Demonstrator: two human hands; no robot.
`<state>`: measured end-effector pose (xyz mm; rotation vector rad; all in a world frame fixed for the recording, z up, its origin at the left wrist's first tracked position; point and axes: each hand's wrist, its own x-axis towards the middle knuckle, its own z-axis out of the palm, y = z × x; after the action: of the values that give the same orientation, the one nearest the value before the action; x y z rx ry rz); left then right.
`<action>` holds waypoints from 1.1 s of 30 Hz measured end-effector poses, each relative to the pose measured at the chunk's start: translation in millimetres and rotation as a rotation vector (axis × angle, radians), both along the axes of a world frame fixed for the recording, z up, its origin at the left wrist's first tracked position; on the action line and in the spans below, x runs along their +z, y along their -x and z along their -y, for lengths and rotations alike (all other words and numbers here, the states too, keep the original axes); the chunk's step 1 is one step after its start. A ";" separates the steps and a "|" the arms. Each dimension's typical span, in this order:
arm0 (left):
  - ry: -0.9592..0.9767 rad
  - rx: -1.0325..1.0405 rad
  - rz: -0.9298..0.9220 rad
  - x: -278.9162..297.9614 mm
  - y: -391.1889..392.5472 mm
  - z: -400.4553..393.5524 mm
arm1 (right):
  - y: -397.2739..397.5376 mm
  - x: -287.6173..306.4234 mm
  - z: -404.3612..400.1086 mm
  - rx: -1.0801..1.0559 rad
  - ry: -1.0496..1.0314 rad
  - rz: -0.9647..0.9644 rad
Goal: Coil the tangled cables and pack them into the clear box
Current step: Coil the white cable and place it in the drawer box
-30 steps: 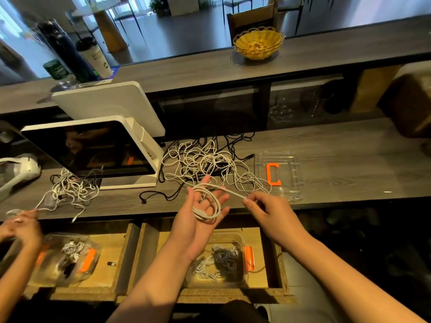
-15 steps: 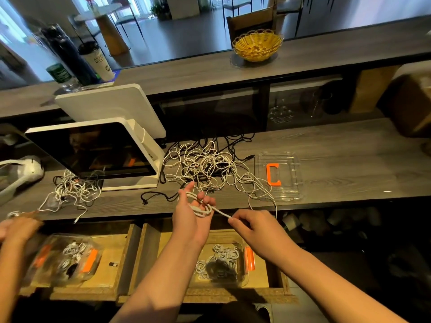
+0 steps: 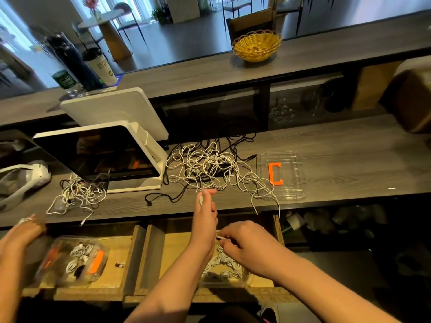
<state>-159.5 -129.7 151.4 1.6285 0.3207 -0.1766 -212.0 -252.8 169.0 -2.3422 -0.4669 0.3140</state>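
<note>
- Head view: the left hand (image 3: 205, 217) is raised at the edge of the counter (image 3: 338, 145), just in front of the tangled pile (image 3: 210, 169). Its fingers are closed around a white cable (image 3: 201, 199), so it is clamped on it.
- The right hand (image 3: 247, 243) is lower, over the open drawer (image 3: 177, 243) in front of the pile. Its fingertips pinch a short white cable end; the hands are apart. Whether it is the same cable, the picture does not show.
- The clear box (image 3: 245, 279) lies in the drawer under the right hand, with white coils already inside. Its lid (image 3: 282, 174), with an orange clip, lies just to the right of the pile.
- Risk, as a judgement: the held cable probably runs back into the pile, so a pull can tighten knots or drag other cables over the counter edge.
- A white strand (image 3: 277, 203) already hangs over that edge near the lid; it can catch and pull the lid down.
- A loose coil can spring open in the box if it is released too early.
- Writing: the white cup (image 3: 102, 68), far behind and left of the pile, has dark print, too blurred to read. The green label on the bottle (image 3: 64, 80) beside it is unreadable also.
</note>
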 end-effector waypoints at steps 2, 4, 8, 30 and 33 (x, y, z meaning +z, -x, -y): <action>-0.104 -0.132 -0.063 -0.4 3.2 0.9 | -0.5 5.2 3.1 0.027 -0.016 -0.018; -0.092 -0.277 -0.150 3.2 6.3 1.3 | -2.2 9.1 7.7 0.037 -0.043 -0.031; -0.010 -0.431 -0.343 11.4 13.6 0.1 | -6.8 9.5 17.7 -0.062 -0.132 0.030; -0.465 -1.280 -0.278 29.0 4.5 -42.7 | -27.8 7.3 30.9 -0.293 -0.177 -0.017; -0.312 -1.253 -0.337 29.2 6.8 -47.7 | -24.5 4.6 32.7 -0.350 -0.168 -0.005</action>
<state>-166.4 -82.0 180.7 1.9000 -0.4958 -1.4066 -187.5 -285.5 173.6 -2.2067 -0.0712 0.1095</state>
